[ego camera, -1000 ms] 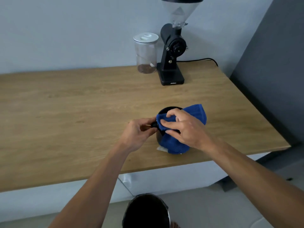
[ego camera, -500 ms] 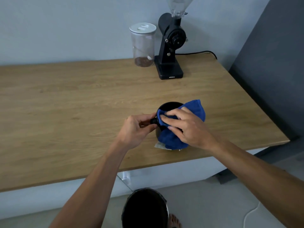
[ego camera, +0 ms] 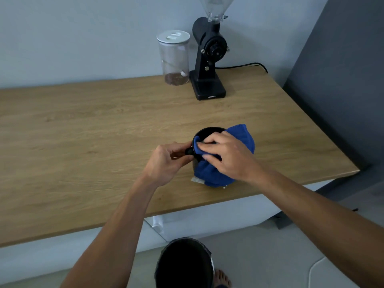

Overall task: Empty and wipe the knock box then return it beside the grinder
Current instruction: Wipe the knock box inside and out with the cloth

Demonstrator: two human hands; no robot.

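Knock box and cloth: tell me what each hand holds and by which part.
The left hand grips the black knock box by the end of its bar at the left rim. The right hand presses the blue cloth over the rim.

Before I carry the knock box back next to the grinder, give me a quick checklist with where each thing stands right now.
1. Knock box steadied: ok, left hand pinches its side knob.
2. Wiping finished: not ok, right hand presses the blue cloth over the rim.
3. Inside clean and dry: cannot tell, cloth and hand cover most of it.
4. Spot beside the grinder: ok on its right, bare counter; the jar stands on its left.
5. Grinder's cable: ok, lies behind.
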